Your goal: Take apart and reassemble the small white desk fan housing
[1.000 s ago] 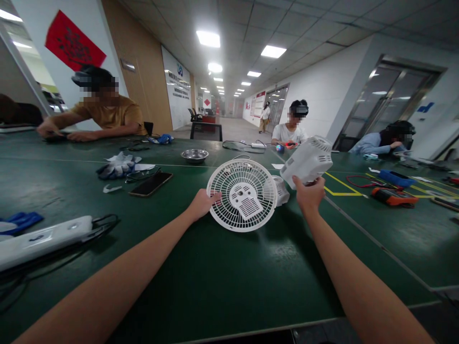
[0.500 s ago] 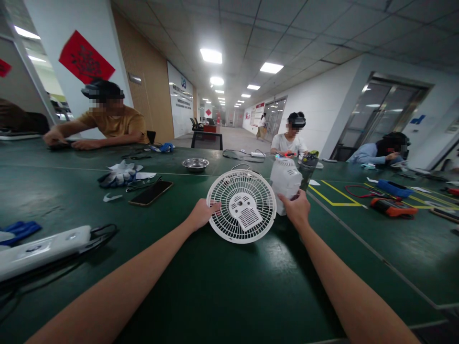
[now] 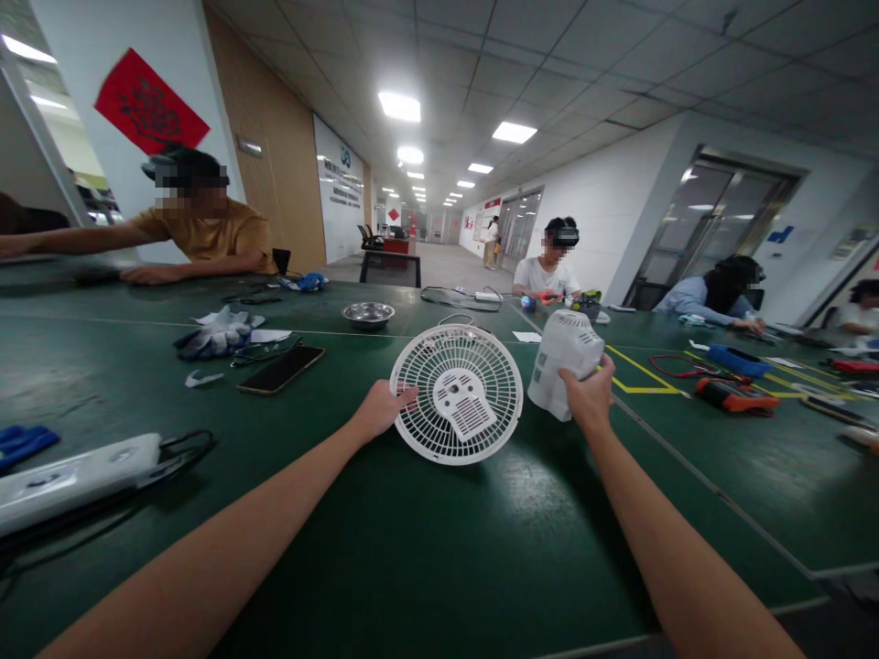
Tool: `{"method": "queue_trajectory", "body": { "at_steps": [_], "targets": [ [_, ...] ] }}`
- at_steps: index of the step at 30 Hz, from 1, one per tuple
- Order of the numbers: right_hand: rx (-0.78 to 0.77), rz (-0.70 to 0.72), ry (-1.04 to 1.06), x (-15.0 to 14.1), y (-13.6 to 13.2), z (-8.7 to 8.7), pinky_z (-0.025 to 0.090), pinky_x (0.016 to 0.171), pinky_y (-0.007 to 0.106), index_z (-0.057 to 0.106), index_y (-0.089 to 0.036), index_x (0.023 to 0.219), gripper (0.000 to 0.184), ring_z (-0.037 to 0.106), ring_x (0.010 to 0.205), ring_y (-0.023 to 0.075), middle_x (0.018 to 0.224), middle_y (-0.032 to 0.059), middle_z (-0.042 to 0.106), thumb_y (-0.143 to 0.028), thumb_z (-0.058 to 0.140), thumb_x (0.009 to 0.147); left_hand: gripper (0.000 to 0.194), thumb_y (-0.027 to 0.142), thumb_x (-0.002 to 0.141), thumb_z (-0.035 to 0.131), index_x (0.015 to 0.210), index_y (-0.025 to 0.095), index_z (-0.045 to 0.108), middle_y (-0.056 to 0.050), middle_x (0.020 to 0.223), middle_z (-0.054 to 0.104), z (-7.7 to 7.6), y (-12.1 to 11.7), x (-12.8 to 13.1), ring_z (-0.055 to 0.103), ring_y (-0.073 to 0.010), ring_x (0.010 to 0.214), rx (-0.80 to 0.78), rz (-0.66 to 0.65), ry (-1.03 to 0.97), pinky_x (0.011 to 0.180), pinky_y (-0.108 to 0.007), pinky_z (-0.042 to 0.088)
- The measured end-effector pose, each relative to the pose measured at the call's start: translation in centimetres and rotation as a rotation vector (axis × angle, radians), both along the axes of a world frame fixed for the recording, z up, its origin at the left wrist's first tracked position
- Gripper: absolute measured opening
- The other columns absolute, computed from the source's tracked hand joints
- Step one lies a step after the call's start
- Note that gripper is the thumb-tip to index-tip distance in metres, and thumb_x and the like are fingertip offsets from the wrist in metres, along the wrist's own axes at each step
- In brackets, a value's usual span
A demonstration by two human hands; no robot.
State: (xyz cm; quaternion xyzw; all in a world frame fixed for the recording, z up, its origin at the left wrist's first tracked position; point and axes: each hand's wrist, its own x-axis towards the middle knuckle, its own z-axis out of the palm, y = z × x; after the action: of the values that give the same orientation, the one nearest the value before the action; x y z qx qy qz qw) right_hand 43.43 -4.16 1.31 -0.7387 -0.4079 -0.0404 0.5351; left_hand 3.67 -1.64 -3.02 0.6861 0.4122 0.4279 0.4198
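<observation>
Left hand [image 3: 377, 410] pinches the left rim of the round white grille [image 3: 463, 395], tilted face-on above the table [image 3: 439, 558]. Right hand [image 3: 589, 392] grips the white housing [image 3: 555, 355] by its right side. Housing sits just right of grille, narrow gap, long axis near upright, top leaning right. Right hand nearer it; table contact unclear.
</observation>
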Motion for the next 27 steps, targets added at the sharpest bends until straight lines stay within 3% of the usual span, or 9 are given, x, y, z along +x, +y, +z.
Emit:
{"method": "queue_trajectory", "body": {
  "at_steps": [2, 6, 11, 14, 20, 27],
  "targets": [
    [0.08, 0.035, -0.03, 0.2, 0.0, 0.1, 0.035, 0.109, 0.056, 0.024, -0.017, 0.153, 0.102, 0.053, 0.128, 0.0381, 0.137, 0.0191, 0.058, -0.055, 0.071, 0.071, 0.039, 0.052, 0.085, 0.064, 0.076, 0.015, 0.071, -0.008, 0.075, 0.074, -0.2, 0.2, -0.1, 0.07, -0.0228, 0.069, 0.01, -0.003, 0.01, 0.069, -0.035, 0.055],
    [0.158, 0.104, -0.101, 0.9, 0.1, 0.2, 0.044, 0.101, 0.045, 0.039, -0.015, 0.146, 0.092, 0.059, 0.119, 0.0329, 0.134, 0.0187, 0.059, -0.058, 0.07, 0.072, 0.038, 0.05, 0.087, 0.062, 0.074, 0.016, 0.07, -0.007, 0.074, 0.074, -0.1, 0.1, -0.2, 0.069, -0.0224, 0.069, 0.021, -0.002, 0.044, 0.07, -0.035, 0.054],
    [0.211, 0.161, -0.03, 0.9, 0.1, 0.4, 0.048, 0.097, 0.041, 0.041, -0.015, 0.143, 0.087, 0.061, 0.113, 0.0302, 0.132, 0.0172, 0.059, -0.054, 0.071, 0.071, 0.039, 0.05, 0.089, 0.06, 0.072, 0.016, 0.069, -0.007, 0.072, 0.073, 0.2, -0.3, -0.2, 0.069, -0.0223, 0.067, 0.037, 0.009, 0.08, 0.069, -0.036, 0.054],
    [0.207, 0.186, 0.006, 0.9, 0.2, 0.5, 0.048, 0.097, 0.042, 0.035, -0.015, 0.145, 0.086, 0.059, 0.117, 0.0312, 0.136, 0.018, 0.056, -0.05, 0.069, 0.074, 0.036, 0.047, 0.089, 0.061, 0.079, 0.015, 0.071, -0.008, 0.077, 0.074, 0.3, -0.5, -0.1, 0.07, -0.0233, 0.071, -0.003, 0.005, 0.038, 0.07, -0.037, 0.056],
    [0.236, 0.101, -0.069, 1.3, 0.3, 0.5, 0.04, 0.104, 0.048, 0.037, -0.019, 0.143, 0.083, 0.049, 0.126, 0.034, 0.139, 0.0163, 0.05, -0.05, 0.069, 0.073, 0.038, 0.05, 0.087, 0.063, 0.079, 0.014, 0.071, -0.009, 0.078, 0.074, 0.3, -0.5, 0.1, 0.071, -0.0248, 0.073, -0.028, -0.008, 0.001, 0.071, -0.038, 0.057],
    [0.319, 0.032, -0.172, 1.9, 0.5, 0.4, 0.04, 0.098, 0.052, 0.045, -0.02, 0.136, 0.085, 0.052, 0.113, 0.0342, 0.127, 0.0142, 0.055, -0.05, 0.078, 0.063, 0.039, 0.051, 0.085, 0.065, 0.077, 0.014, 0.071, -0.009, 0.076, 0.074, 0.2, -0.4, 0.1, 0.07, -0.0247, 0.071, 0.012, 0.002, 0.001, 0.071, -0.038, 0.055]
  ]
}}
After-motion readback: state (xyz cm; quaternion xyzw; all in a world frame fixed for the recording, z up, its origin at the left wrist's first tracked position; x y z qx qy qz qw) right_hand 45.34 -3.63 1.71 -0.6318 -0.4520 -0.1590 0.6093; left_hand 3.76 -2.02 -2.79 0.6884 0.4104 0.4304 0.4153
